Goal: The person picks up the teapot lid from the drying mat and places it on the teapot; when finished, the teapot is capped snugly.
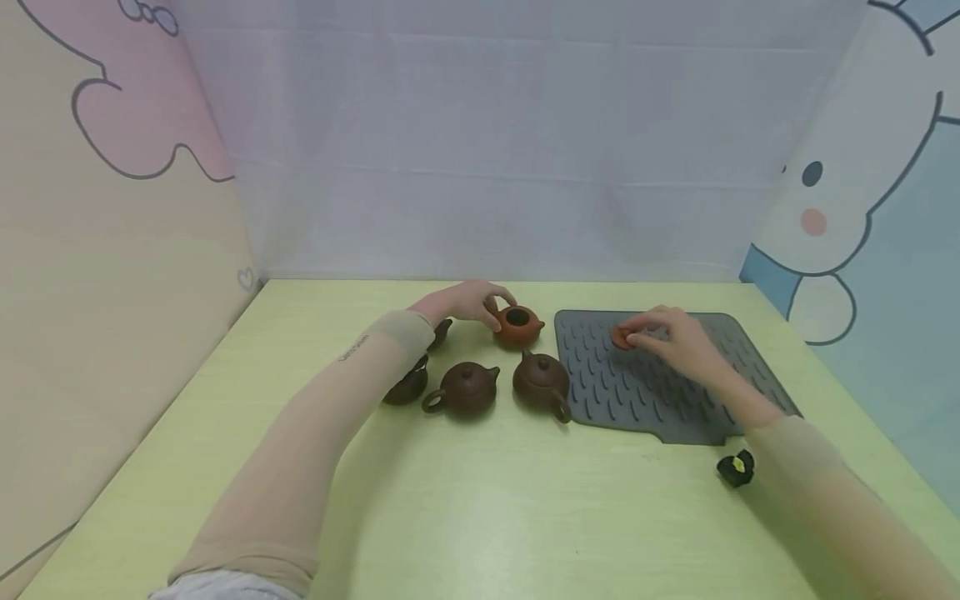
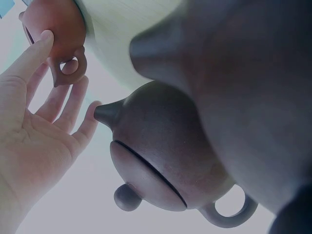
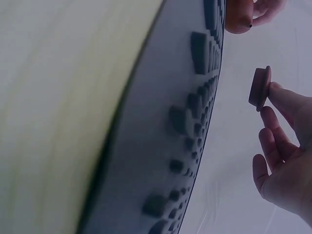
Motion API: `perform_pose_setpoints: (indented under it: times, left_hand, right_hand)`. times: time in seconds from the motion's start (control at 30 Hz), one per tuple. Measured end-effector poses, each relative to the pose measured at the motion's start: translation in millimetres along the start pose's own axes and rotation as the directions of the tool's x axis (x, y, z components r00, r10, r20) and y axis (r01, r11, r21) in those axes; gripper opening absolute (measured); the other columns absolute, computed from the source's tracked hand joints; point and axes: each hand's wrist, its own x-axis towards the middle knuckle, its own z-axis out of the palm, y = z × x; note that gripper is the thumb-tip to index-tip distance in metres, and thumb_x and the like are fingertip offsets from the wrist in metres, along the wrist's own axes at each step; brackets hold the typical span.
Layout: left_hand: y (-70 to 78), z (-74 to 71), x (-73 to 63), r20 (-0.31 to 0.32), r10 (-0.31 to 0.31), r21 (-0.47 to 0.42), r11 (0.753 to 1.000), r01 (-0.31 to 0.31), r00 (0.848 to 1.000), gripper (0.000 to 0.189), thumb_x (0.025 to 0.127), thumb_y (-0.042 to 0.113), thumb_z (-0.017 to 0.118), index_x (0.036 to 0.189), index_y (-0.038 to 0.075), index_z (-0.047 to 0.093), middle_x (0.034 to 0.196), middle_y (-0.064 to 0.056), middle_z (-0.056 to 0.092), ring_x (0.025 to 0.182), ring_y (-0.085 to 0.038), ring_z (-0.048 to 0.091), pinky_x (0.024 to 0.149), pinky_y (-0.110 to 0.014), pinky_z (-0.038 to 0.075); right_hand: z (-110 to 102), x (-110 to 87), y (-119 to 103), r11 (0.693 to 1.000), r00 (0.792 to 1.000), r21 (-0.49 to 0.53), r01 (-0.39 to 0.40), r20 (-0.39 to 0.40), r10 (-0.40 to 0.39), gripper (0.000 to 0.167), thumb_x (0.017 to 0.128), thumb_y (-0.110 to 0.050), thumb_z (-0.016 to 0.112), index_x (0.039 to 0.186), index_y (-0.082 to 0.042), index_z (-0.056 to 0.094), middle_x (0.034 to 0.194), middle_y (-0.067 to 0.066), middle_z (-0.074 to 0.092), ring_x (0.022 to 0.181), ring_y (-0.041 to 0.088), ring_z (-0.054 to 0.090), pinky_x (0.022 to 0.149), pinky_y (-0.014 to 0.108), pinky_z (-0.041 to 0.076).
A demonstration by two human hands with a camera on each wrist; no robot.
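My left hand (image 1: 471, 300) holds a reddish-brown clay teapot (image 1: 517, 337) by its handle side. Its round top opening is uncovered in the head view. In the left wrist view the thumb lies on the pot's body (image 2: 58, 27) and the fingers reach behind the handle. Between thumb and fingertip, my right hand (image 1: 678, 343) pinches the small round reddish lid (image 1: 621, 337) above the grey mat (image 1: 693, 425). The right wrist view shows the lid (image 3: 260, 87) tilted on edge to that camera, apart from the mat.
Dark brown lidded teapots stand near the left arm: one teapot (image 1: 468, 393) in the middle, another teapot (image 1: 542, 385) by the mat's left edge. Two more dark pots (image 1: 408, 388) are partly hidden behind the left sleeve. A small black object (image 1: 737, 468) with a yellow mark lies by the right sleeve.
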Motion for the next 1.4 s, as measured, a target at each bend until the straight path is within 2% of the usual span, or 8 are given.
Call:
perform_pose_setpoints:
  times: [0.2, 0.57, 0.8, 1.03, 1.4]
  left_hand:
    - [-2.0, 0.8, 0.4, -0.003, -0.007, -0.005, 1.0, 0.007, 1.0, 0.052, 0.092, 0.015, 0.07, 0.141, 0.017, 0.052, 0.122, -0.013, 0.07, 0.118, -0.026, 0.063, 0.108, -0.041, 0.045]
    - [1.1, -0.1, -3.4, -0.019, -0.018, -0.003, 1.0, 0.018, 1.0, 0.053, 0.092, 0.016, 0.07, 0.141, 0.018, 0.052, 0.124, -0.014, 0.068, 0.121, -0.027, 0.061, 0.11, -0.042, 0.043]
    - [-0.7, 0.9, -2.2, -0.022, -0.006, -0.009, 1.0, 0.005, 1.0, 0.052, 0.091, 0.014, 0.071, 0.14, 0.017, 0.053, 0.121, -0.015, 0.069, 0.117, -0.027, 0.063, 0.107, -0.04, 0.045]
    - [-0.1, 0.0, -1.4, -0.016, -0.007, -0.011, 1.0, 0.007, 1.0, 0.055, 0.09, 0.014, 0.071, 0.141, 0.014, 0.051, 0.121, -0.015, 0.07, 0.118, -0.027, 0.063, 0.108, -0.041, 0.045]
    - [2.6, -1.7, -4.0, -0.008, -0.066, -0.008, 0.998, 0.066, 0.998, 0.052, 0.092, 0.016, 0.07, 0.141, 0.013, 0.053, 0.129, -0.015, 0.067, 0.123, -0.028, 0.062, 0.108, -0.041, 0.047]
  right_hand:
    - [11.8, 24.9, -14.1, 0.998, 1.0, 0.058, 0.007, 0.025, -0.009, 0.023, 0.094, -0.015, 0.067, 0.115, -0.01, 0.073, 0.113, 0.014, 0.07, 0.105, 0.032, 0.06, 0.092, 0.056, 0.047]
    - [36.7, 65.6, -38.2, 0.989, 0.998, 0.143, 0.045, 0.028, -0.05, 0.022, 0.093, -0.015, 0.069, 0.114, -0.012, 0.074, 0.11, 0.01, 0.073, 0.104, 0.025, 0.059, 0.091, 0.044, 0.047]
    - [49.2, 85.1, -50.1, 0.982, 0.996, 0.179, 0.055, 0.059, -0.066, 0.021, 0.094, -0.016, 0.067, 0.113, -0.012, 0.074, 0.111, 0.01, 0.074, 0.106, 0.025, 0.06, 0.093, 0.048, 0.046]
    - [60.5, 100.6, -59.1, 0.983, 0.994, 0.174, 0.058, 0.078, -0.072, 0.02, 0.093, -0.018, 0.068, 0.112, -0.013, 0.075, 0.11, 0.01, 0.074, 0.106, 0.025, 0.06, 0.096, 0.05, 0.047]
    - [69.8, 107.9, -64.6, 0.978, 0.995, 0.204, 0.052, 0.073, -0.069, 0.019, 0.094, -0.019, 0.068, 0.111, -0.013, 0.075, 0.11, 0.01, 0.073, 0.105, 0.025, 0.059, 0.096, 0.052, 0.047]
